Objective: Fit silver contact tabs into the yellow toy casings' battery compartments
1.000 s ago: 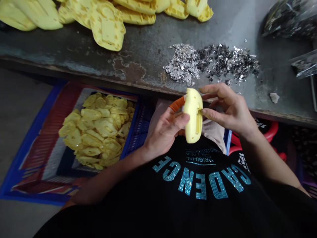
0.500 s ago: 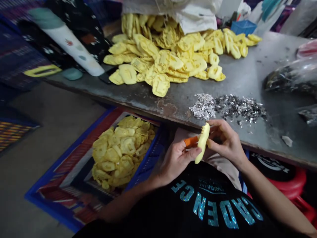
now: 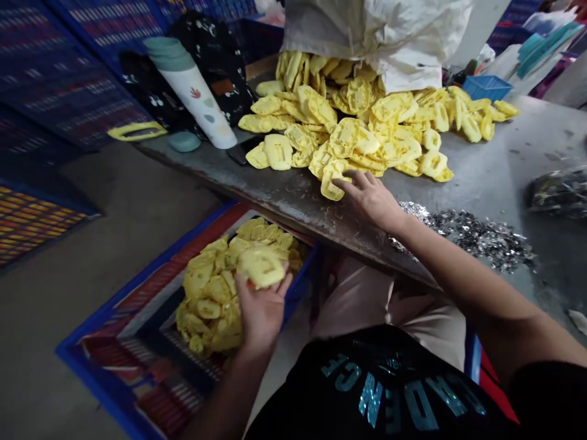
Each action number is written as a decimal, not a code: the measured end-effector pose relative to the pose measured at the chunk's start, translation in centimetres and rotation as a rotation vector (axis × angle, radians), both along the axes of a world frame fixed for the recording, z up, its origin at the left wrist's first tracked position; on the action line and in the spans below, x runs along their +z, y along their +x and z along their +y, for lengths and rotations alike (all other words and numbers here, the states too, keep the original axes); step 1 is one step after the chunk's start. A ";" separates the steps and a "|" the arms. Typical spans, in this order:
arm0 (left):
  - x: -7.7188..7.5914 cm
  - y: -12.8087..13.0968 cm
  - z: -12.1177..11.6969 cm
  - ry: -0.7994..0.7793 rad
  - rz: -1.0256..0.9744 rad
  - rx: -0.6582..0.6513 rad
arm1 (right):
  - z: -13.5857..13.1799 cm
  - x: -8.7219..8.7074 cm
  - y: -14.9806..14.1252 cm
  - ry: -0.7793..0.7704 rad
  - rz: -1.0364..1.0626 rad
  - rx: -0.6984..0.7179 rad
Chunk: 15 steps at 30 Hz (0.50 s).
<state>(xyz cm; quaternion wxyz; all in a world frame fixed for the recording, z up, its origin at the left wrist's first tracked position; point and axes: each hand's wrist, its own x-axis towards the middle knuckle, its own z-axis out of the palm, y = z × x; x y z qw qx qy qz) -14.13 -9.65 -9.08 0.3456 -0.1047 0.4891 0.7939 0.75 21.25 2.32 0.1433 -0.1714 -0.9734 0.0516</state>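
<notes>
My left hand is over the crate on the left, palm turned up. A yellow moulded plastic part with an opening in its middle, slightly blurred, lies across its fingers and partly hides them. Under that hand, a heap of similar yellow parts fills the crate. My right hand reaches over the table with fingers stretched out. Its fingertips overlap a yellow part at the front of the big pile; whether they press on it I cannot tell.
The blue-rimmed crate stands on the floor beside the table. Small silvery pieces are scattered near my right forearm. A white sack rises behind the pile. At the left are a bottle, its cap-like green piece and a dark bag.
Both hands have parted from the yellow part they held together. My left hand carried it left over the crate; my right hand moved up and left to the pile. The view shifted.
</notes>
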 end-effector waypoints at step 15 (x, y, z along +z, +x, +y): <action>3.4 1.9 3.8 0.047 -0.073 -0.637 | -6.1 1.0 5.5 -0.524 0.432 0.283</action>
